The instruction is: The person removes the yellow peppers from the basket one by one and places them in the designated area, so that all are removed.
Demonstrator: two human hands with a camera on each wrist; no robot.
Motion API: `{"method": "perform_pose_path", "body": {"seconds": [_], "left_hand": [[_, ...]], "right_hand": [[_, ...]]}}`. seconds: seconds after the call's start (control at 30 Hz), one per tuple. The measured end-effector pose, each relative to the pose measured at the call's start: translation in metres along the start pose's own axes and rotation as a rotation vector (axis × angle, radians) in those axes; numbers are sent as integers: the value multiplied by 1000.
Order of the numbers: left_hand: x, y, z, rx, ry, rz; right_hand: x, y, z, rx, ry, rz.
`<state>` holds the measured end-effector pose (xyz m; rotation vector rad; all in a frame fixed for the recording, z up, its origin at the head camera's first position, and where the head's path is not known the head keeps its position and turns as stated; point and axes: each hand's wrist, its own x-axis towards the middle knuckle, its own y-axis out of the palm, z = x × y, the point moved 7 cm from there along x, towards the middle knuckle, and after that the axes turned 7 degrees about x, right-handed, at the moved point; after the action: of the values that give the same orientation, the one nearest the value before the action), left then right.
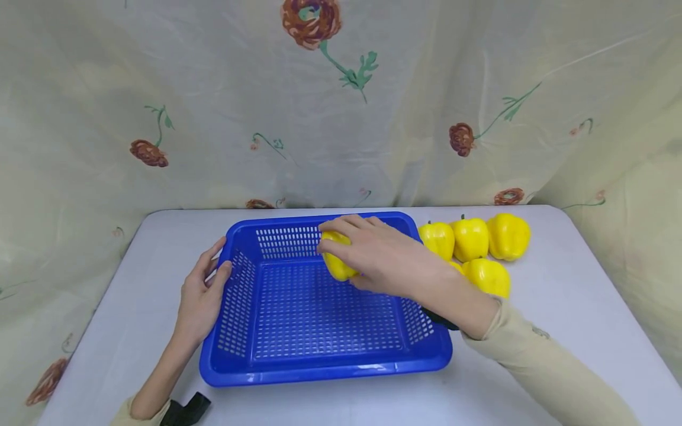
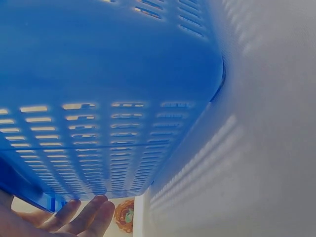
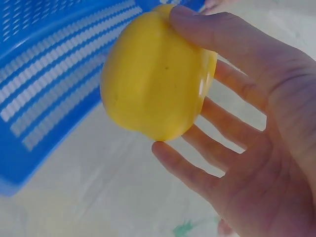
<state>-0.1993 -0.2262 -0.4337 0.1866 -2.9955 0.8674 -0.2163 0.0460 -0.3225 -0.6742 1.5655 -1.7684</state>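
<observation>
A yellow bell pepper [image 1: 337,260] is in my right hand [image 1: 380,254], over the inside of a blue plastic basket [image 1: 325,374]. In the right wrist view, the thumb [image 3: 212,27] lies on the pepper's top side and the other fingers spread along its far side, with the slotted basket wall [image 3: 54,74] beyond. My left hand [image 1: 199,299] holds the basket's left rim, thumb at the top edge. Seen from the left wrist, its fingers [image 2: 86,217] lie at the basket's outer wall [image 2: 98,64]. No pepper shows on the basket floor.
Several more yellow bell peppers [image 1: 471,239] sit together on the white table [image 1: 554,331], right of the basket; my right forearm overlaps part of the group. A flowered cloth [image 1: 213,106] hangs behind the table and along its sides.
</observation>
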Motion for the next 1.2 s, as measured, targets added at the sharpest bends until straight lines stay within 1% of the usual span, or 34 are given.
{"method": "perform_pose_path", "body": {"seconds": [0.17, 0.27, 0.43, 0.5, 0.67, 0.73, 0.8, 0.97, 1.2], "left_hand": [[0, 0, 0, 5, 5, -5], [-1, 0, 0, 11, 14, -14], [-1, 1, -1, 14, 23, -16], [0, 1, -1, 14, 26, -15], [0, 2, 1, 17, 16, -17], [-1, 1, 0, 15, 12, -15], [-1, 1, 0, 12, 10, -12], [-2, 1, -2, 5, 15, -8], [-2, 1, -2, 22, 30, -18]], "right_hand": [[-28, -8, -20, 29, 25, -79], [-42, -10, -31, 41, 38, -108], [-68, -16, -50, 82, 73, -145], [-79, -19, -57, 102, 99, -155], [-106, -25, -74, 95, 162, -165], [-116, -23, -83, 90, 192, -166], [-126, -20, -94, 104, 237, -159], [-152, -8, -123, 144, 336, -171], [-188, -2, -154, 109, 382, -276]]}}
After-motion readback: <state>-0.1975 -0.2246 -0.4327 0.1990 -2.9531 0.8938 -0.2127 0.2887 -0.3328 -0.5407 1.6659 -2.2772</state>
